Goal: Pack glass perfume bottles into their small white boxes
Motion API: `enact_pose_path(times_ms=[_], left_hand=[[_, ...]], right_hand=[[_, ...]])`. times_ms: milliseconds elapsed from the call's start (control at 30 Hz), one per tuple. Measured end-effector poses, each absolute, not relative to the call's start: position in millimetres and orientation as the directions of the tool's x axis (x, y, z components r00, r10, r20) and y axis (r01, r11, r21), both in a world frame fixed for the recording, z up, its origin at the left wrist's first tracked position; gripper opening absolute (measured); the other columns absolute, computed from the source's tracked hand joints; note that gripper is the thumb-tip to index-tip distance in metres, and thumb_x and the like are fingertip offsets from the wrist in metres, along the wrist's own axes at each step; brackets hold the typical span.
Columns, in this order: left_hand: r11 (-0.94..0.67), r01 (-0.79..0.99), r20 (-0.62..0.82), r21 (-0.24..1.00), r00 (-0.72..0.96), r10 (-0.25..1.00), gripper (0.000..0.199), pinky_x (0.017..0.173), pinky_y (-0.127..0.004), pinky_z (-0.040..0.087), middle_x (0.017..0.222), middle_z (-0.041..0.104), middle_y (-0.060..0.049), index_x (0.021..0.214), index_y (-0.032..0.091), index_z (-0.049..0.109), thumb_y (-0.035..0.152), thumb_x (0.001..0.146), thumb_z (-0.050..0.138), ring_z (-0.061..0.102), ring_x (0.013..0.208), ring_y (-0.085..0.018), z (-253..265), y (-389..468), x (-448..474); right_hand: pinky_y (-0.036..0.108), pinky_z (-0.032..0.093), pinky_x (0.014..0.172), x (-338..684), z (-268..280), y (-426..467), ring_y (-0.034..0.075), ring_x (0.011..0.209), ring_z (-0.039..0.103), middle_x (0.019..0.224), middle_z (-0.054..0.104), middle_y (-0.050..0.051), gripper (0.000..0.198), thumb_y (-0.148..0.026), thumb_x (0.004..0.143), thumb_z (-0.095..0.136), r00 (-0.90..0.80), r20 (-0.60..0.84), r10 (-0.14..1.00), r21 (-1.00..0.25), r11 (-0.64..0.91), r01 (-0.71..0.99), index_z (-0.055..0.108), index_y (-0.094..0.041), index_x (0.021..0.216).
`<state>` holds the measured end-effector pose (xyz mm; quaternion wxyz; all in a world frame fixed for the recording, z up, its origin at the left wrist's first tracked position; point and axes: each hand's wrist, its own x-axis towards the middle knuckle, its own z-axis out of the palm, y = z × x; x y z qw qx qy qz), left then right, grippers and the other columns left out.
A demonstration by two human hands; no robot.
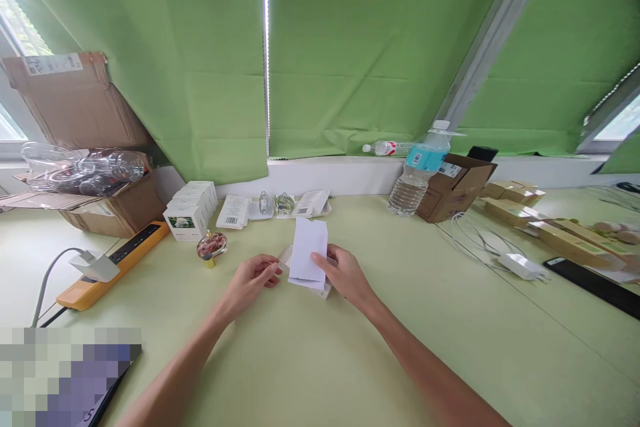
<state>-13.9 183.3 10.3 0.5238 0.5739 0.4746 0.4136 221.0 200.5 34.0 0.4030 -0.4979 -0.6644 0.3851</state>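
My right hand (347, 273) grips a stack of white paper sheets or flattened card (309, 250), the thumb pressed on top. Beneath its lower edge peeks a white piece with small dark print (323, 292), mostly hidden. To the left, my left hand (255, 278) is closed, fingertips pinching a bit of clear plastic (286, 257) that runs behind the white sheets. Left of that hand, a round reddish glass bottle (212, 246) stands or lies on the table, with a small gold-yellow cap (209, 261) in front of it.
White boxes (187, 213), flat white packs (233, 211) and small glass bottles (285, 203) line the back. An orange power strip (115, 267) and cardboard box (110, 203) are left. Right are a water bottle (415, 177), a charger (523, 267) and a black phone (593, 285).
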Motion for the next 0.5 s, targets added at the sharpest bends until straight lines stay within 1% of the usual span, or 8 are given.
enact_pose_path(times_ms=[200, 400, 500], left_hand=[[-0.002, 0.118, -0.022, 0.993, 0.201, 0.979, 0.043, 0.079, -0.035, 0.054, 0.104, 0.071, -0.012, 0.105, 0.015, 0.063, 0.052, 0.083, 0.063, 0.068, 0.085, -0.021, 14.7, 181.4, -12.4], [-0.017, 0.133, -0.009, 0.991, 0.195, 0.981, 0.043, 0.08, -0.036, 0.055, 0.103, 0.071, -0.012, 0.104, 0.015, 0.064, 0.052, 0.082, 0.063, 0.068, 0.085, -0.021, 14.0, 181.9, -12.7], [-0.027, 0.148, -0.003, 0.989, 0.2, 0.98, 0.044, 0.08, -0.036, 0.055, 0.102, 0.07, -0.012, 0.104, 0.015, 0.064, 0.053, 0.083, 0.061, 0.067, 0.085, -0.021, 12.1, 182.8, -13.4]], right_hand=[[0.032, 0.053, 0.075, 219.7, 34.5, 199.0, 0.025, 0.089, 0.068, 0.097, 0.072, 0.008, 0.031, -0.044, 0.086, 0.055, -0.192, 0.164, 0.968, -0.905, 0.225, 0.361, 0.066, -0.016, 0.095], [0.032, 0.052, 0.071, 220.3, 33.5, 199.1, 0.024, 0.083, 0.066, 0.088, 0.071, 0.007, 0.032, -0.045, 0.085, 0.056, -0.19, 0.165, 0.968, -0.902, 0.226, 0.367, 0.067, -0.015, 0.09], [0.031, 0.051, 0.069, 220.0, 33.1, 199.3, 0.023, 0.081, 0.065, 0.086, 0.071, 0.007, 0.033, -0.046, 0.085, 0.055, -0.191, 0.147, 0.97, -0.904, 0.211, 0.372, 0.066, -0.015, 0.088]])
